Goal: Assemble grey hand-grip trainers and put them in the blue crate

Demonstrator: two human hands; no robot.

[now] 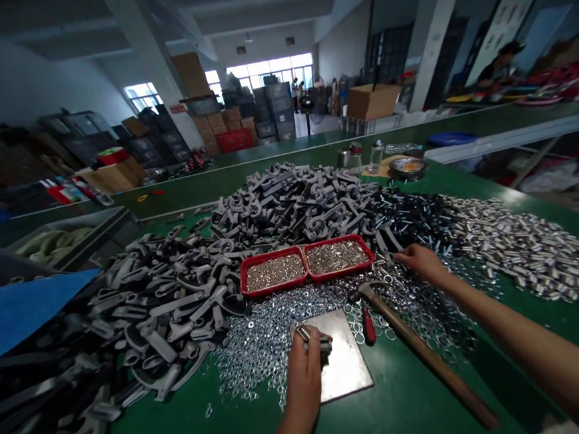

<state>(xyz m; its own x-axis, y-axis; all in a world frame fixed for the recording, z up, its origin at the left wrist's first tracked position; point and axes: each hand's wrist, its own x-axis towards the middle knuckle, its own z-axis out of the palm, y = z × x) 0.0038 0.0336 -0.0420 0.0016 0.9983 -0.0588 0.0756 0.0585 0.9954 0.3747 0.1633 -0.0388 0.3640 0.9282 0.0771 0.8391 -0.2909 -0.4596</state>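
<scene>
My left hand (305,369) is closed around a small grey metal part (324,343) with a coiled spring or threaded piece (304,332) sticking up by the thumb. It is above a square metal plate (345,366). At the right, my right hand (423,264) has its fingertips pinched at the edge of a pile of black-headed pieces with metal shafts (414,214). Whatever those fingers hold is too small to tell. Two grey arms (389,239) lie just beyond the fingertips. Shiny rings and washers (260,350) are spread around the plate.
Two red trays (275,289) of small metal pins stand mid-table. A hammer (420,347) and a red-handled tool (368,324) lie right of the plate. Grey cast handles (293,200) are heaped behind and left; metal cylinders (537,241) lie right. A co-worker (501,66) sits far right.
</scene>
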